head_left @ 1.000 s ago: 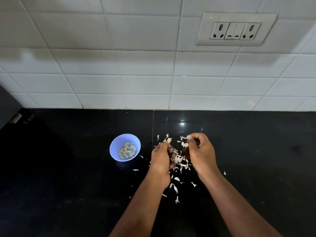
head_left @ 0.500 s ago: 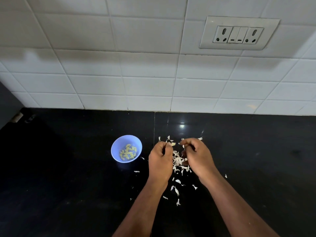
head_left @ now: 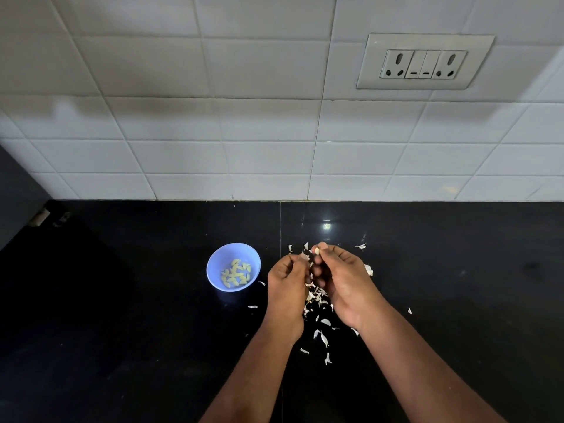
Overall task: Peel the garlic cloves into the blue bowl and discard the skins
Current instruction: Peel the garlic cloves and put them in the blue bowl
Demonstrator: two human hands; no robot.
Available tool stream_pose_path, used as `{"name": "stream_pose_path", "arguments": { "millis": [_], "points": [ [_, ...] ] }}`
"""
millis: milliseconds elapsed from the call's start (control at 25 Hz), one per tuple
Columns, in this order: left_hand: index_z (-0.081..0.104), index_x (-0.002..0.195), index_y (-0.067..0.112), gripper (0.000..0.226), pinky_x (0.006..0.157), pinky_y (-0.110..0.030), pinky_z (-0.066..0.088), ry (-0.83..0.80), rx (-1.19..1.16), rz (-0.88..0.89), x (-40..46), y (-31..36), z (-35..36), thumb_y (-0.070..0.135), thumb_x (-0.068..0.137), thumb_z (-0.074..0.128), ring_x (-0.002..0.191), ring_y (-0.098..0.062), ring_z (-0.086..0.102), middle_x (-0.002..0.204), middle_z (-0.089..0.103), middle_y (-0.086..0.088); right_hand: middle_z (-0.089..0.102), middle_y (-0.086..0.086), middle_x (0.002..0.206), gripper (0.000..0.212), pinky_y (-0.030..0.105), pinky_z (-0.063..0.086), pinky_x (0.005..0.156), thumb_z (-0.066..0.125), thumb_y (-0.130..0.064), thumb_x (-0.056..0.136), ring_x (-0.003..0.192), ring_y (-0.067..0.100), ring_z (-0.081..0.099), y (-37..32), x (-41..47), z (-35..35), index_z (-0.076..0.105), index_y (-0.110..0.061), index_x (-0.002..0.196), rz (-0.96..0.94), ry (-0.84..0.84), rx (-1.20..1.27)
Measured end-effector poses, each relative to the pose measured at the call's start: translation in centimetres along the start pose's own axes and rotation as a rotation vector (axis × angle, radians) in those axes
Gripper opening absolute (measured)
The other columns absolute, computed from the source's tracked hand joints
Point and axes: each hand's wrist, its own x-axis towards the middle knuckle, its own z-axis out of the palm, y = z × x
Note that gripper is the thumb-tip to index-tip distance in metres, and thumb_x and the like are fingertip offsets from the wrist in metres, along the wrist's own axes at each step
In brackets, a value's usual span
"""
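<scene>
**Garlic peeling at the black worktop: surface, then hands**

Surface: glossy black worktop (head_left: 122, 346), with a thin seam running front to back just left of the hands. A small light reflection sits on the stone near the back edge. Behind it, a wall of white tiles (head_left: 244, 141); a white socket plate (head_left: 424, 63) with two outlets and two switches is mounted upper right. A dark panel (head_left: 18, 190) closes off the far left corner.

Blue bowl (head_left: 233, 266): stands on the worktop left of the hands, near but apart from the left hand. It holds a small heap of pale yellow peeled cloves (head_left: 235, 273).

Skins (head_left: 319, 300): white papery flakes scattered on the worktop, densest between and under the two hands, with strays further out toward the bowl and to the right.

Left hand (head_left: 287, 288): back facing up, fingers curled inward toward the right hand. Whether they pinch a scrap of skin I cannot tell; the fingertips are hidden.

Right hand (head_left: 343, 279): back up, fingers curled, thumb and forefinger pinching a garlic clove (head_left: 317, 251) at the fingertips, above the skin pile.

Both forearms are bare, entering from the lower edge.
</scene>
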Motion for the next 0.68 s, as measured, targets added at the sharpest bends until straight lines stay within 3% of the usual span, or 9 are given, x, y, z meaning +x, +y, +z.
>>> {"name": "stream_pose_path", "arguments": {
  "millis": [80,160,200,320,400,520,600,680],
  "points": [
    [0.073,0.081,0.014,0.019,0.064,-0.025,0.052,0.017,0.196,0.027,0.6,-0.8,-1.1,0.021,0.098,0.07,0.068,-0.009,0.061,0.072,0.07,0.002,0.064,0.003,0.075,0.016,0.021,0.042,0.052,0.058,-0.013,0.105,0.061,0.009,0.056,0.1,-0.1,-0.1,0.071,-0.004,0.1,0.004,0.0,0.059],
    [0.08,0.088,0.032,0.009,0.08,-0.035,0.059,0.067,0.397,0.095,1.1,-1.3,-2.3,0.027,0.093,0.074,0.086,-0.005,0.071,0.09,0.077,0.013,0.068,0.005,0.08,0.011,0.021,0.046,0.054,0.063,-0.01,0.101,0.065,0.01,0.06,0.3,-0.2,-0.2,0.071,-0.003,0.104,-0.006,0.0,0.099],
    [0.08,0.094,0.042,0.017,0.085,-0.035,0.059,0.083,0.476,0.128,1.0,-1.3,-2.7,0.028,0.093,0.073,0.093,0.001,0.07,0.099,0.076,0.02,0.069,0.005,0.082,0.011,0.021,0.048,0.055,0.066,-0.01,0.099,0.066,0.011,0.061,0.5,-0.3,-0.3,0.071,-0.003,0.106,-0.011,0.005,0.112],
    [0.076,0.101,0.054,0.019,0.086,-0.035,0.058,0.083,0.652,0.084,0.5,-0.7,-3.3,0.037,0.097,0.069,0.092,0.01,0.066,0.1,0.072,0.033,0.072,0.005,0.082,0.01,0.021,0.051,0.056,0.071,-0.01,0.095,0.066,0.011,0.063,1.0,-0.6,-0.5,0.073,-0.004,0.103,-0.028,0.036,0.116],
    [0.078,0.091,0.049,0.005,0.078,-0.033,0.057,0.094,0.758,0.042,0.0,-0.2,-3.4,0.052,0.091,0.073,0.084,0.007,0.067,0.092,0.073,0.03,0.071,0.005,0.079,0.009,0.022,0.05,0.054,0.073,-0.014,0.095,0.062,0.011,0.061,1.3,-0.9,-0.4,0.074,-0.005,0.095,-0.04,0.072,0.093],
    [0.072,0.076,0.034,0.028,0.063,-0.028,0.045,0.111,0.772,0.054,-0.2,0.0,-3.4,0.06,0.084,0.077,0.07,0.001,0.064,0.082,0.071,0.02,0.072,0.006,0.077,0.015,0.024,0.048,0.054,0.074,-0.018,0.096,0.061,0.011,0.061,1.7,-1.2,-0.4,0.073,-0.005,0.088,-0.073,0.152,0.044],
    [0.068,0.076,0.027,0.033,0.063,-0.031,0.044,0.082,0.645,0.078,-0.2,0.0,-3.1,0.057,0.088,0.075,0.061,-0.002,0.057,0.07,0.066,0.016,0.073,0.007,0.079,0.015,0.025,0.047,0.056,0.074,-0.018,0.095,0.063,0.012,0.061,1.9,-1.5,-0.5,0.074,-0.005,0.087,-0.086,0.164,0.012],
    [0.067,0.079,0.025,0.028,0.068,-0.041,0.051,0.024,0.455,0.108,-0.2,0.0,-2.6,0.047,0.097,0.069,0.065,-0.008,0.061,0.072,0.068,0.012,0.073,0.007,0.081,0.011,0.024,0.047,0.055,0.076,-0.015,0.093,0.064,0.013,0.06,1.9,-1.8,-0.4,0.076,-0.006,0.089,-0.09,0.173,0.005]
  ]
}}
